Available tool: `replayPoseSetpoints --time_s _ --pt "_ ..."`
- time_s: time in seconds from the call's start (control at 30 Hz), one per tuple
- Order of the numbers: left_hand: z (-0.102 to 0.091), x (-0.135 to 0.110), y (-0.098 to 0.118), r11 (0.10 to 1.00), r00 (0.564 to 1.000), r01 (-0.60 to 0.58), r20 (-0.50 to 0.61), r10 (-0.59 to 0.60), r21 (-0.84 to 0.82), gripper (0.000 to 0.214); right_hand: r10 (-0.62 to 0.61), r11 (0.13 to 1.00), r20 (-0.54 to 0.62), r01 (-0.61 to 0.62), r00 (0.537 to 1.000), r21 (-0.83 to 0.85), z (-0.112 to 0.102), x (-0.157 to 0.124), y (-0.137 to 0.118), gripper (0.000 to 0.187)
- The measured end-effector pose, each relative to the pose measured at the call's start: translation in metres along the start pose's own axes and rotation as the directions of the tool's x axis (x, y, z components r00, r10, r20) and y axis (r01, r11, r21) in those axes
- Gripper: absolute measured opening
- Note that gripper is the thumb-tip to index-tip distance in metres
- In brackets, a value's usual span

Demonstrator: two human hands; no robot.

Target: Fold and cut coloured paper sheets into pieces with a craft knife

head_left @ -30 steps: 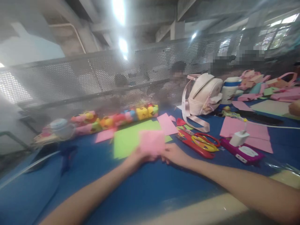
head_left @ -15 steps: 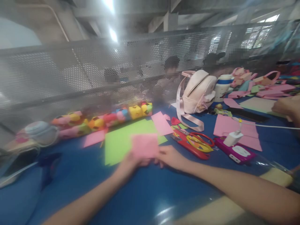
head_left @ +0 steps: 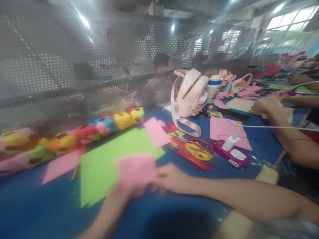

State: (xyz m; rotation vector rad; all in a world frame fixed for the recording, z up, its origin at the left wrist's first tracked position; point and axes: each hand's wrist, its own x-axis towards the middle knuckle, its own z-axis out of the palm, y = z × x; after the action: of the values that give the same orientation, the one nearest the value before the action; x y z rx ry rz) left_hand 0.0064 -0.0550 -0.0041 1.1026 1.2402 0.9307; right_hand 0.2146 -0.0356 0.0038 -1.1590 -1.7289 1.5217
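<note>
A small pink sheet of paper [head_left: 136, 168] is held up over the table between my two hands. My left hand [head_left: 124, 191] grips its lower left side, with fingers partly hidden under the paper and blurred. At the right edge, my right hand [head_left: 170, 177] pinches the same sheet with thumb and fingers closed. Behind it lie light green sheets [head_left: 99, 169] and a larger pink piece of paper [head_left: 157, 131]. Scissors with yellow and red handles [head_left: 198, 151] rest to the right, on top of a red tool whose kind is unclear.
Folded colourful paper shapes [head_left: 64, 142] line the back left. A pale pink backpack [head_left: 190, 96], a white bottle [head_left: 214, 88] and a purple device with a charger [head_left: 231, 154] stand right. Another person's hands [head_left: 269, 103] work farther right. A perforated metal screen [head_left: 119, 59] borders the table.
My view has swung to the right, so the table's things appear shifted left and more of the co-worker's arms shows. Both hands still hold the pink paper.
</note>
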Motion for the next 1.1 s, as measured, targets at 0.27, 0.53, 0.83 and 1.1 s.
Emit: replayPoseSetpoints --time_s 0.27,0.53,0.83,1.1 --pt "0.001 0.000 0.004 0.991 0.985 0.072 0.161 -0.053 -0.113 0.030 0.054 0.998 -0.006 -0.054 0.999 -0.032 -0.006 -0.002 -0.003 0.038" --pt "0.002 0.000 0.006 0.954 0.977 0.163 0.177 -0.121 -0.251 0.021 0.123 0.989 0.030 -0.125 0.992 0.079 -0.009 0.000 -0.004 0.044" --pt "0.005 -0.001 0.009 0.984 0.983 0.073 0.176 -0.045 -0.160 0.026 0.187 0.972 0.074 -0.196 0.979 0.133 -0.013 0.003 -0.007 0.030" --pt "-0.002 0.001 -0.003 0.992 0.973 0.080 0.224 -0.055 -0.102 0.025 0.157 0.987 0.029 -0.157 0.987 0.015 -0.023 0.008 -0.004 0.030"
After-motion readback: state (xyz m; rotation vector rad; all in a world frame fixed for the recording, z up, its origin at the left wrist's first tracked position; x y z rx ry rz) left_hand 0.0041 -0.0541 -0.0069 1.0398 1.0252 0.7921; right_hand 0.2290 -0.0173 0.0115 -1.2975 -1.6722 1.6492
